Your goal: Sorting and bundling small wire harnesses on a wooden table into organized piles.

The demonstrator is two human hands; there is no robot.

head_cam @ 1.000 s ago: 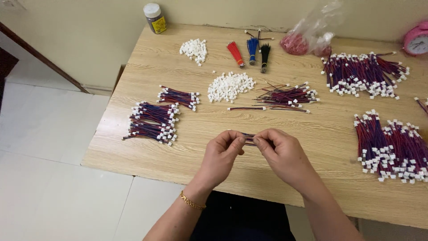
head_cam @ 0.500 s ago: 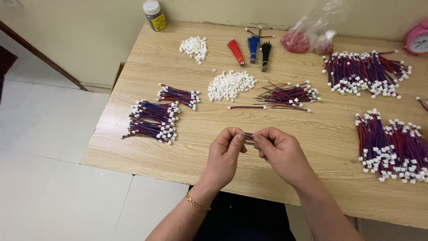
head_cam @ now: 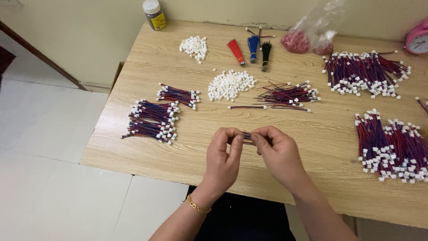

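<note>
Together, your two bare hands meet above the near edge of the pale wooden table (head_cam: 187,134). Your left hand (head_cam: 225,156), with a thin gold bracelet (head_cam: 196,206) at the wrist, and your right hand (head_cam: 278,154) each pinch one end of a short bundle of thin red and dark wires (head_cam: 247,137), which stretches between your fingertips. Both hands are closed on it, knuckles nearly touching.

Left of your left hand lies a stack of red-and-blue wire leads with small white plastic plugs (head_cam: 151,120), and a smaller bunch of the same leads (head_cam: 178,95) sits just beyond it. Straight ahead of your hands rests a heap of loose white plastic connectors (head_cam: 231,85), with a loose spread of dark red wires (head_cam: 287,95) beside it. Right of your right hand lies a large pile of finished leads (head_cam: 394,147). Another pile (head_cam: 365,73) sits farther off, beyond your right hand.
</note>
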